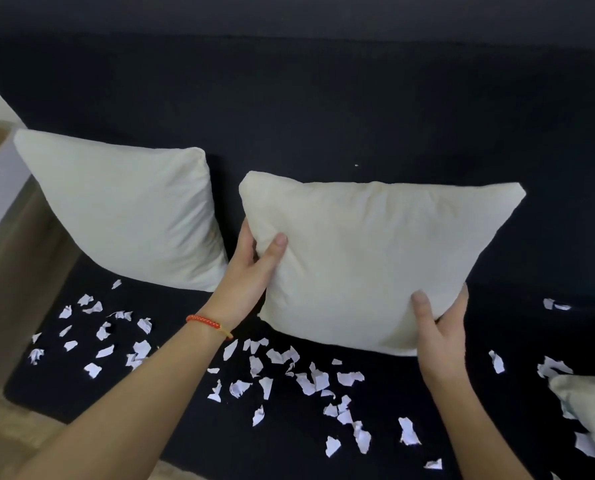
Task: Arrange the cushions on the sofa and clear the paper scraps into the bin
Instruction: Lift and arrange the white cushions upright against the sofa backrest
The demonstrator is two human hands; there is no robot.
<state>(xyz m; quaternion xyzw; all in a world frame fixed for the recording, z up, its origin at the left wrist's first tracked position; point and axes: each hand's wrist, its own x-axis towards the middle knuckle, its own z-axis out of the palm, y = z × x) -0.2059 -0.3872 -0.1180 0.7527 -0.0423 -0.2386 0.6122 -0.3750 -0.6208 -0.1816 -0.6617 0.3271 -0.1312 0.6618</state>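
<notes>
A cream cushion (372, 258) stands upright against the backrest of the dark navy sofa (323, 109), near its middle. My left hand (254, 268) grips its left edge, thumb on the front. My right hand (438, 327) grips its lower right corner, thumb on the front too. A second cream cushion (123, 206) leans upright against the backrest at the sofa's left end. A third cushion (590, 407) lies at the right edge of view, only partly seen. Several torn white paper scraps (310, 379) lie scattered over the seat. No bin is in view.
A wooden sofa arm or side unit (15, 258) borders the left end of the seat. Light wooden floor (9, 434) shows at the bottom left. More paper scraps (98, 327) lie below the left cushion and others (552, 367) at the right.
</notes>
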